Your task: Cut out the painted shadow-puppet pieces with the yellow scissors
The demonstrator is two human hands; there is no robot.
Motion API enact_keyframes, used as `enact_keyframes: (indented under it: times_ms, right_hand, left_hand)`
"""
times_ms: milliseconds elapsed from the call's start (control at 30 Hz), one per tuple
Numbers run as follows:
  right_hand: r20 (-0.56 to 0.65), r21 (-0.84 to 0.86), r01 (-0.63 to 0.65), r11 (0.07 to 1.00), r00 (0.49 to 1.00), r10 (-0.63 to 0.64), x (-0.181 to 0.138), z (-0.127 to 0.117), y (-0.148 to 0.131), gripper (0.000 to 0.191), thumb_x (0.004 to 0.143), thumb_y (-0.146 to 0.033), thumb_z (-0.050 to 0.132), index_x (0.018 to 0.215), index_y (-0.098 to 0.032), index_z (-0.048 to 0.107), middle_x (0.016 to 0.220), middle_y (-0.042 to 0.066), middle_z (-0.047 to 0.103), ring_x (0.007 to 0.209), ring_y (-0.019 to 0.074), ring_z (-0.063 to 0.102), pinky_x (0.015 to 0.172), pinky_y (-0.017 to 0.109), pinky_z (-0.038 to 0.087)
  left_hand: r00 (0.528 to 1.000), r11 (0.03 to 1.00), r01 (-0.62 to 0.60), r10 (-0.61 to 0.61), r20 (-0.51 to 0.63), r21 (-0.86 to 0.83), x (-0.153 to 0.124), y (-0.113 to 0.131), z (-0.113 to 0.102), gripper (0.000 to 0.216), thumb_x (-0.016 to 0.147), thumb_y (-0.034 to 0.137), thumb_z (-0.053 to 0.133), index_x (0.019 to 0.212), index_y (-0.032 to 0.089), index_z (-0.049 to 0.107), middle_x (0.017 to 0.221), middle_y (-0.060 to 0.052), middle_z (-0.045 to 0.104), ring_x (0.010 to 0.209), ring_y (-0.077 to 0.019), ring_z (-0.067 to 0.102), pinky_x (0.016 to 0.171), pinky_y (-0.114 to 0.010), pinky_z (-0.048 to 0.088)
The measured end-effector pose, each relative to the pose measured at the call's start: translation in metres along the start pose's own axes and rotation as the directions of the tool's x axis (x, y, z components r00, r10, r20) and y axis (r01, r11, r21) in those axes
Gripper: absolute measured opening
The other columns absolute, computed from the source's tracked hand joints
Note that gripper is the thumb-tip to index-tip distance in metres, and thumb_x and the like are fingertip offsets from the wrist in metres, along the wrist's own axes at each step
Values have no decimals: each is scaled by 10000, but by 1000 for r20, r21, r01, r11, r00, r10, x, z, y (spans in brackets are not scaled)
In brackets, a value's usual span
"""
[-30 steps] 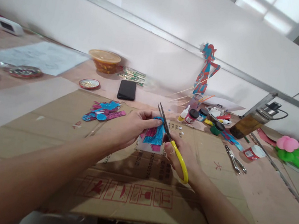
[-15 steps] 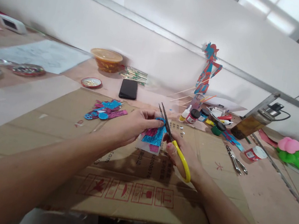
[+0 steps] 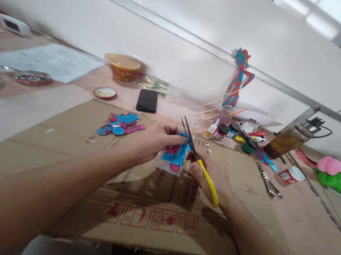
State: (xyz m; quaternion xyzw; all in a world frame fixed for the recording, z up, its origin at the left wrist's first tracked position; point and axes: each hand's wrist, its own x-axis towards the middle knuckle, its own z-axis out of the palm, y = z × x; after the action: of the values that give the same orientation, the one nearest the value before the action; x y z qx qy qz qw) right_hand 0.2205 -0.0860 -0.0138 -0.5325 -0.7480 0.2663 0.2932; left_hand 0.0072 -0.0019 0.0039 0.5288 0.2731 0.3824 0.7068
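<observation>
My left hand (image 3: 150, 142) pinches a painted blue and pink cut-out piece (image 3: 175, 155) above the flattened cardboard (image 3: 132, 207). My right hand (image 3: 211, 178) grips yellow-handled scissors (image 3: 199, 162), whose dark blades point up and away along the right edge of the piece. A pile of blue and pink cut pieces (image 3: 121, 123) lies on the cardboard to the left of my left hand.
Paint jars and a glue bottle (image 3: 231, 132) stand behind my hands, below a blue and red puppet figure (image 3: 238, 78) leaning on the white wall. Metal pliers (image 3: 268, 182), a black phone (image 3: 147, 100), an orange bowl (image 3: 121, 67) and a pink and green toy (image 3: 333, 170) lie around.
The view has shifted slightly. My hands, the piece and the scissors stay almost in place, with the blades a little closer together.
</observation>
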Motion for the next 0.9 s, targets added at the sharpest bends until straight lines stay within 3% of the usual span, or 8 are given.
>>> enact_keyframes:
  times_ms: [167,433,600,900]
  right_hand:
    - [-4,-13,11,1000,1000,-11,0,0,0,908,1035,-987,313,1197,-208,750,994,99,761,877,277,676,805,424,576]
    - [-24,3,12,1000,1000,-12,0,1,-3,788,1068,-930,362,1082,-237,737,1020,97,761,890,270,688,791,397,563]
    - [-54,-7,-6,1000,999,6,-1,4,0,796,1068,-928,382,1153,-234,764,1050,103,761,910,271,689,785,386,555]
    - [-50,24,-21,999,999,22,0,4,-1,825,1017,-996,383,1029,-230,689,917,53,693,804,222,599,691,331,486]
  left_hand:
    - [1000,1000,-14,14,2,25,-1,1,0,168,732,322,967,812,203,880,864,-70,846,757,-199,747,738,-302,624]
    - [1000,996,-24,24,1,84,-2,4,-1,189,723,367,974,769,220,863,816,-73,837,715,-213,723,635,-294,593]
    - [1000,991,-26,24,11,132,-3,6,-1,181,746,376,937,764,217,852,799,-79,828,651,-202,686,585,-291,551]
    - [998,986,-24,33,-52,168,-3,6,-1,217,744,376,911,729,206,777,744,-54,779,612,-195,654,553,-293,503]
